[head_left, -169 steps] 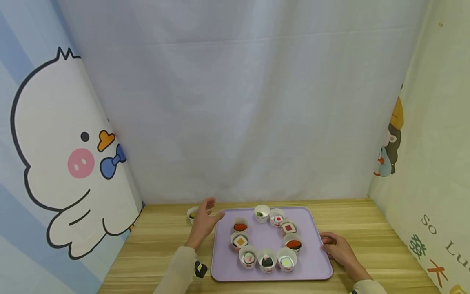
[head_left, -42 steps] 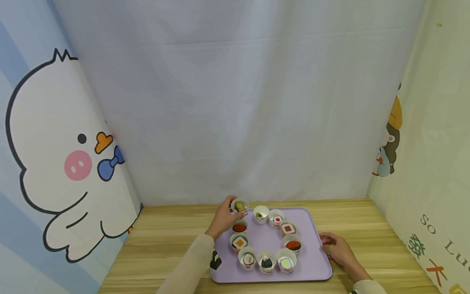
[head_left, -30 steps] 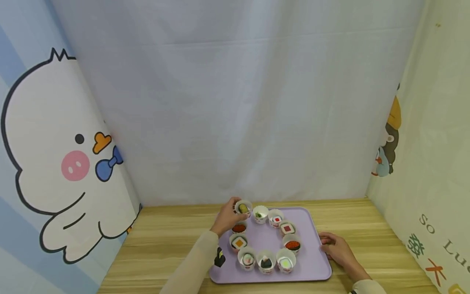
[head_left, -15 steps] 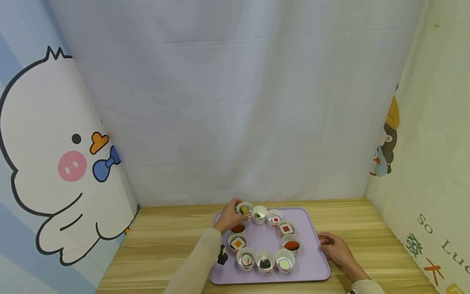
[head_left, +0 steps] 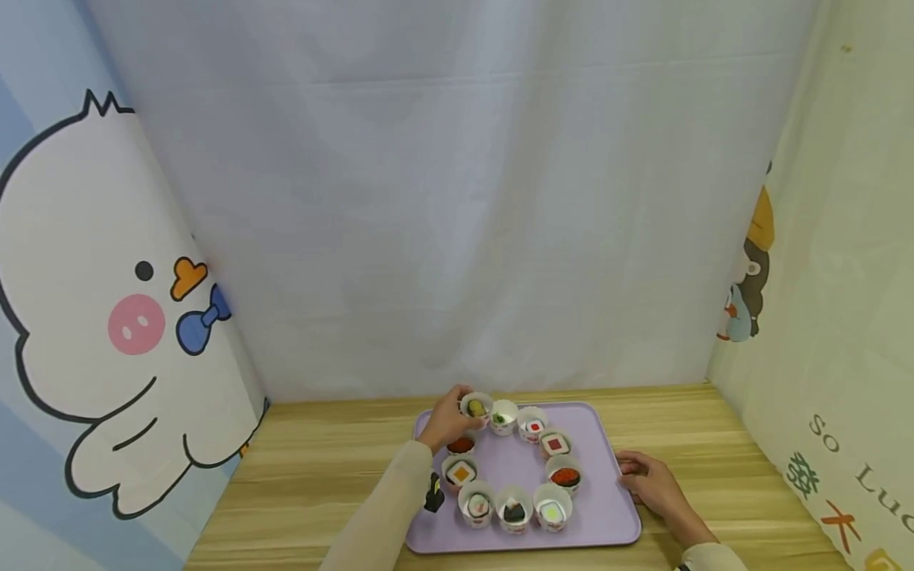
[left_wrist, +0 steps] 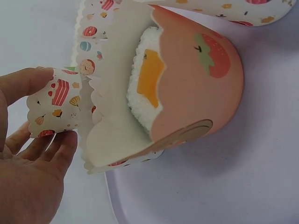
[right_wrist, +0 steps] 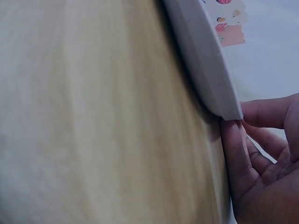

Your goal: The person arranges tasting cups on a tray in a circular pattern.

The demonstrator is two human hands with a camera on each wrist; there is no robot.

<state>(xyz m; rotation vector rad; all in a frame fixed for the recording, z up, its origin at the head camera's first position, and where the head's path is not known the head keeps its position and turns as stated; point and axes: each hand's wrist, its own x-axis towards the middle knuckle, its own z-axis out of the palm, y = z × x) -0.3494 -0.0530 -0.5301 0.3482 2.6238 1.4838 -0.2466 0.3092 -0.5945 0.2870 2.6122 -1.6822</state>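
My left hand (head_left: 444, 424) holds a small paper cup (head_left: 487, 403) with a yellow-green piece inside, at the tray's back left. In the left wrist view, thumb and fingers pinch the printed wall of this cup (left_wrist: 55, 102). Whether its base rests on the lilac tray (head_left: 510, 464) cannot be seen. Several more paper cups with sushi-like pieces form a ring on the tray. Close to my left wrist camera stands a pink cup (left_wrist: 201, 88) with rice and an orange square. My right hand (head_left: 653, 485) pinches the tray's right rim (right_wrist: 205, 60).
Wood-grain table (head_left: 314, 468) surrounds the tray. A pale curtain (head_left: 457, 238) hangs behind, with printed cloths on both sides. Right beside the held cup stands a white cup (head_left: 510, 427) with green bits; a cup of red roe (head_left: 460, 446) sits just in front of it.
My left hand has carried the yellow-green piece's cup from the table left of the tray to the ring's back left gap. Over the last half second it barely moves. My right hand stays at the rim.
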